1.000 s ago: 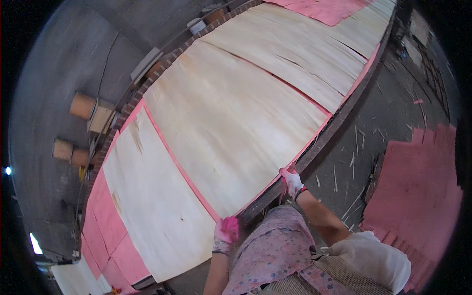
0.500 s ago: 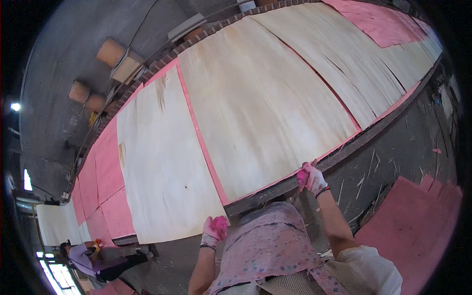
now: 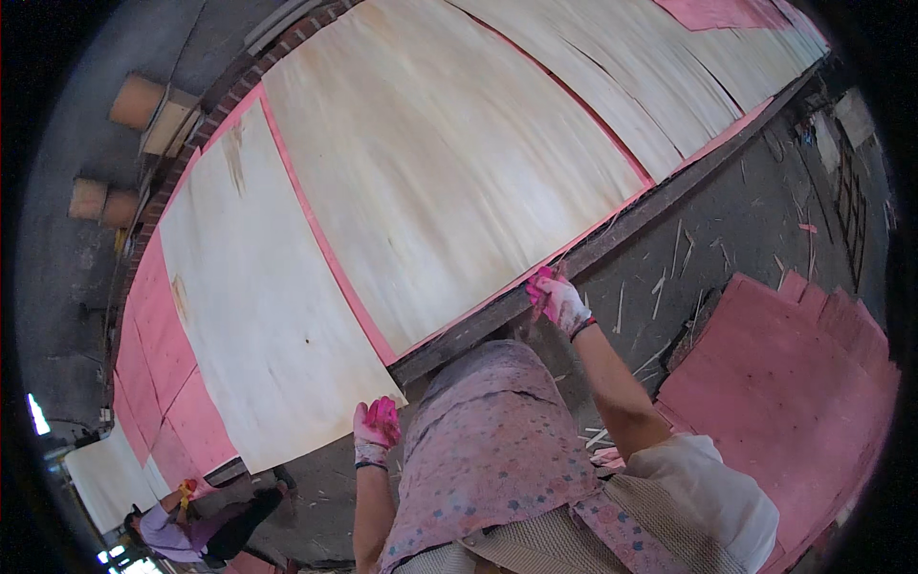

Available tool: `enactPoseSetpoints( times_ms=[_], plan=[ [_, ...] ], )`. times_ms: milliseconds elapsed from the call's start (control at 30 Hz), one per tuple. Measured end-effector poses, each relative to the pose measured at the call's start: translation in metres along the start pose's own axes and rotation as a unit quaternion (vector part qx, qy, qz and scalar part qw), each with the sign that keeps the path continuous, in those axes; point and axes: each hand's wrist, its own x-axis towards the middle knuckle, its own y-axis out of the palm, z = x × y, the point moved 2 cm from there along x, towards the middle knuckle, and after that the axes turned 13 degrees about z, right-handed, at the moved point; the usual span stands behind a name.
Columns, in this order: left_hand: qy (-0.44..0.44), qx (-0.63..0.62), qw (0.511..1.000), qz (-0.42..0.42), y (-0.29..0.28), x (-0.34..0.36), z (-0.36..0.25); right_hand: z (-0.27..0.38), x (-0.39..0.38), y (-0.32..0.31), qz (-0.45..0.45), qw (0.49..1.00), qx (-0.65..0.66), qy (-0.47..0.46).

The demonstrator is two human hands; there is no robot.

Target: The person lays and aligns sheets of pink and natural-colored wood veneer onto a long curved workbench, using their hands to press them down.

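The right hand point(image 3: 557, 298) (in a pink glove) pinches the edge of the big wood sheet point(image 3: 449, 163). The left hand point(image 3: 375, 429) is curled shut by another wood sheet point(image 3: 258, 306).

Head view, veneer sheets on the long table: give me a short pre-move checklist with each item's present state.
1. Right hand at the near edge of the large pale veneer sheet: ok, gloved fingers rest at that edge.
2. Right hand's grip closed on the sheet: cannot tell, fingers curl but the pinch is hidden.
3. Left hand on a sheet: not ok, it is just off the corner of the left veneer sheet, fingers curled.
4. Both gloves on: ok.
5. Floor by the table: not ok, wood splinters scattered there.
6. Another person nearby: ok, crouched at the far left, apart from both hands.
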Motion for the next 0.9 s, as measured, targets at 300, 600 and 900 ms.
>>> enactPoseSetpoints(
  times_ms=[300,600,900],
  plan=[
    [0.016,-0.047,0.999,0.009,0.000,0.008,0.001,0.001,0.038,0.016,-0.038,0.990,-0.038,0.128],
    [-0.003,-0.024,1.000,0.000,-0.005,0.009,-0.003,0.000,0.058,-0.024,-0.031,0.995,-0.021,0.097],
    [0.021,0.003,1.000,0.004,0.002,0.007,-0.009,-0.003,0.074,-0.025,-0.023,0.995,0.088,-0.048]
  ],
)
